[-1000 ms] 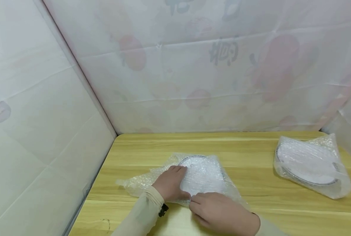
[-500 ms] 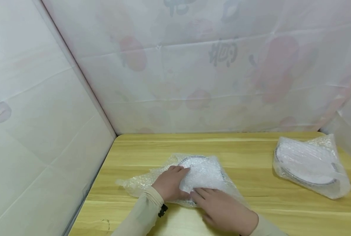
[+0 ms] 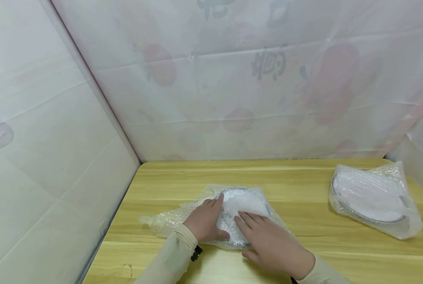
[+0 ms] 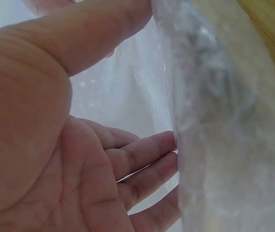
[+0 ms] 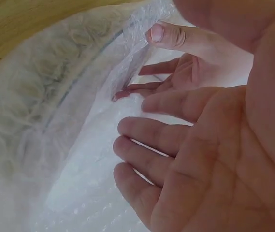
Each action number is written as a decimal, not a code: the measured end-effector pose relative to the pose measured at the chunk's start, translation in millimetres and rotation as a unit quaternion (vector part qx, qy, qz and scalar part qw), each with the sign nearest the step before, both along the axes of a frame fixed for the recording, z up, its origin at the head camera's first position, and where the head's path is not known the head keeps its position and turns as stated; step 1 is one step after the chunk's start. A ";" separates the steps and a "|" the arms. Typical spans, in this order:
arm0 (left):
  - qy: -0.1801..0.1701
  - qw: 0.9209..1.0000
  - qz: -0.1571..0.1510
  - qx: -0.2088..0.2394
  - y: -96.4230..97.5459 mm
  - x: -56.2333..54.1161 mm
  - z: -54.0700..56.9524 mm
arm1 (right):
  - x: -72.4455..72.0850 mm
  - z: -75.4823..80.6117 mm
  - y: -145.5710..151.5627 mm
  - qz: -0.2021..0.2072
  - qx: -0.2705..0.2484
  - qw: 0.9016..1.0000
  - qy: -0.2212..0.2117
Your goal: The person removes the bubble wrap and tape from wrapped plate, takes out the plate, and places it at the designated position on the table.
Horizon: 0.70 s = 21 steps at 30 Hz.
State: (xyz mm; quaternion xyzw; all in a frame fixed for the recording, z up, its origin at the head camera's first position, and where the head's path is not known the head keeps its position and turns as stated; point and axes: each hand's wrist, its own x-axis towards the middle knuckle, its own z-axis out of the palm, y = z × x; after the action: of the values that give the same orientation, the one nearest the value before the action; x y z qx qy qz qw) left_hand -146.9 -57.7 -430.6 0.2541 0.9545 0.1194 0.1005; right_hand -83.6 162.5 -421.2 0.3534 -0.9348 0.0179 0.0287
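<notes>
In the head view a round white plate (image 3: 228, 194) with a dark patterned rim lies on the table under clear bubble wrap (image 3: 170, 219). On the plate's left side rests my left hand (image 3: 203, 221), thumb and fingers spread and extended. My right hand (image 3: 272, 245) lies over the wrapped plate's lower right part, its extended fingers touching the wrap. The left wrist view has the left fingers (image 4: 149, 154) against the plastic. From the right wrist, the right fingers (image 5: 149, 140) are almost straight against the wrap, pinching nothing. Part of the plate is hidden by the hands and wrap.
Another bubble-wrapped plate (image 3: 371, 197) lies at the table's right side. The wood-grain table (image 3: 268, 173) meets a pale fabric wall (image 3: 211, 98) at the back, and a second panel (image 3: 55, 157) stands along the left.
My right hand has straightened its curled fingers and slid up over the plate, folding the wrap inward. More of the plate's near rim shows. The left hand stays put, its index finger shifting slightly.
</notes>
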 end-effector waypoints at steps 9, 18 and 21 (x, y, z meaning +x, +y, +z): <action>0.026 0.999 -0.028 -0.023 0.1 -1.0 -2.5 | -3.1 -1.4 -0.2 0.013 -0.008 0.998 0.064; 0.039 0.998 -0.039 -0.023 -0.7 1.3 -0.9 | -1.1 -4.8 -8.4 0.100 -0.036 0.994 0.025; 0.044 0.998 -0.043 -0.020 -0.8 2.2 1.1 | 0.2 -5.1 -7.2 0.094 -0.033 0.995 -0.019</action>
State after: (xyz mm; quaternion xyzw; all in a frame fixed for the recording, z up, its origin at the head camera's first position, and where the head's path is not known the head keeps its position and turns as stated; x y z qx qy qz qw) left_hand -144.6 -58.5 -429.5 0.2982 0.9483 0.0844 0.0682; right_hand -83.4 155.4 -426.3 0.4383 -0.8967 0.0579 0.0210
